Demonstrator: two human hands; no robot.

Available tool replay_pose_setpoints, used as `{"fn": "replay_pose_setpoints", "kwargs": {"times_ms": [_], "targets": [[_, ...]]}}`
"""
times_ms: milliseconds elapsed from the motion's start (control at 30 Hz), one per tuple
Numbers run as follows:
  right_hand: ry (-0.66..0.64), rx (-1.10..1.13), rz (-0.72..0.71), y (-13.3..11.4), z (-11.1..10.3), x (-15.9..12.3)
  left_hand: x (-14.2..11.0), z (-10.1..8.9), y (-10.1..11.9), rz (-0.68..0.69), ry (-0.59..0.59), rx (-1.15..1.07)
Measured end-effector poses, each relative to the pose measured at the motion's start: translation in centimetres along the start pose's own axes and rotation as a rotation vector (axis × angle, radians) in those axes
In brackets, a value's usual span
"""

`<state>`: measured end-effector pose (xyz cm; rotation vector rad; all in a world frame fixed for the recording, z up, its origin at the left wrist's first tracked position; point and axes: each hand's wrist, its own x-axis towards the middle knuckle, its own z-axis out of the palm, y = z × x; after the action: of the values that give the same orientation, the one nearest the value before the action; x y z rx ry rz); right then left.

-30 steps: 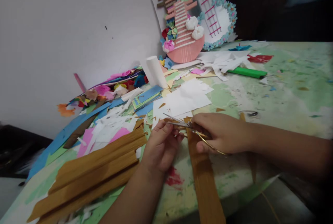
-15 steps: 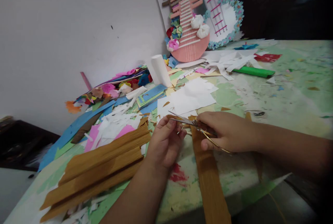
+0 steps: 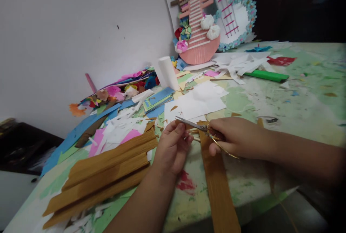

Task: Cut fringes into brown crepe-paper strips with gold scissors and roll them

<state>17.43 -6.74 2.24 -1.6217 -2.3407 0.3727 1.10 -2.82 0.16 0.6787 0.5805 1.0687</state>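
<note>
My right hand (image 3: 238,135) grips small scissors (image 3: 193,125) with gold handles, blades pointing left and slightly apart. My left hand (image 3: 173,148) pinches the top end of a long brown crepe paper strip (image 3: 218,186) right at the blades. The strip runs from the hands down over the table's near edge. To the left of my left forearm lies a pile of several more brown crepe strips (image 3: 105,175).
The paint-stained green table (image 3: 297,96) holds white sheets (image 3: 200,101), blue and pink paper scraps (image 3: 108,135), a white paper roll (image 3: 167,72) and a green marker (image 3: 266,76). Paper craft models with flowers (image 3: 200,27) lean on the white wall at the back.
Both hands stay together at the strip's end. The scissors have shifted slightly. The view has drifted a little, so everything sits slightly further right.
</note>
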Motion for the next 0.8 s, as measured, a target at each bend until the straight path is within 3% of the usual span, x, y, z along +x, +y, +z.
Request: {"fn": "replay_pose_setpoints", "kwargs": {"times_ms": [233, 800], "targets": [[0.048, -0.098, 0.029, 0.66, 0.49, -0.06, 0.10, -0.10, 0.56, 0.058, 0.059, 0.009], [0.023, -0.060, -0.013, 0.93, 0.66, -0.06, 0.14, -0.01, 0.63, 0.067, 0.045, 0.125]]}}
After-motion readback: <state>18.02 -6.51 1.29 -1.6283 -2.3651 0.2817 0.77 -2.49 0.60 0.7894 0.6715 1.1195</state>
